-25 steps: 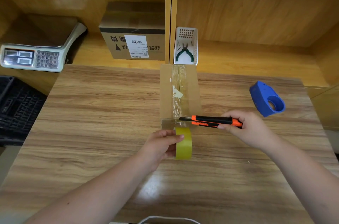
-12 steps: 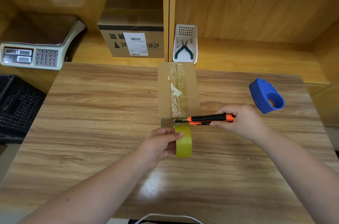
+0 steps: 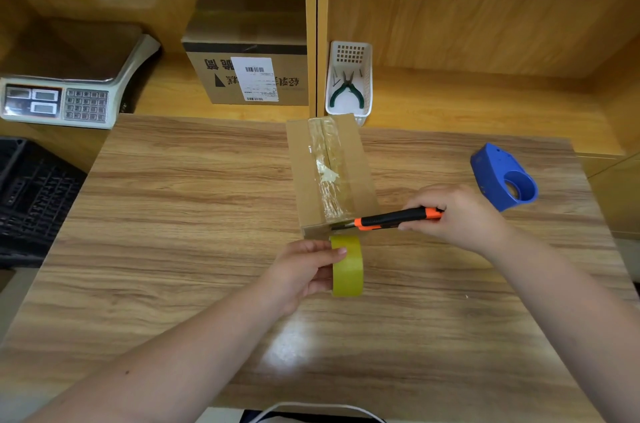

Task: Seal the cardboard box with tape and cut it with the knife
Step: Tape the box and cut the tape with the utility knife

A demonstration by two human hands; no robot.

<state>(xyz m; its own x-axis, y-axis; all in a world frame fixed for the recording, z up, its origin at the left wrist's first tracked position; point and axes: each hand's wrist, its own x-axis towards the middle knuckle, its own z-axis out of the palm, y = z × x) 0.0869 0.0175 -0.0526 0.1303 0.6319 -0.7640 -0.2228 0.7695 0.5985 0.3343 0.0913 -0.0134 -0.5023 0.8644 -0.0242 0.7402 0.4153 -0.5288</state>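
Box mid-tabletop, top seam already taped. My left hand grips tape roll at box's 6 o'clock; right hand clenched on knife, blade at strip. Cut not finished, I reckon.

Yellow-green tape roll, orange-and-black knife, brown cardboard box, blue dispenser, wood-grain table

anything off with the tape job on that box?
Yes. The tape strip along the cardboard box top is wrinkled, with a whitish bunched patch midway. Otherwise nothing stands out.
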